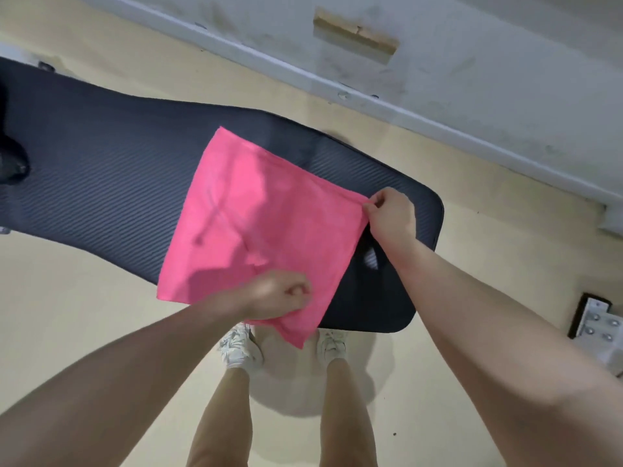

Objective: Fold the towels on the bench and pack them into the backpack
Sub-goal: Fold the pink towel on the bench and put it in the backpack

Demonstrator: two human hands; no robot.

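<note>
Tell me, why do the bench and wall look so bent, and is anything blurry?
Head view: the wide-angle lens bows the bench and wall baseboard; the left hand looks slightly motion-blurred, the right hand sharper; hand shadows fall across the pink towel.

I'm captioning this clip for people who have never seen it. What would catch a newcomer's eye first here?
The bright pink towel stands out first, spread over the near end of the dark ribbed bench with one corner hanging off its edge. Next come the two bare hands pinching it: the right hand at the towel's right corner, the left hand at its near edge.
</note>
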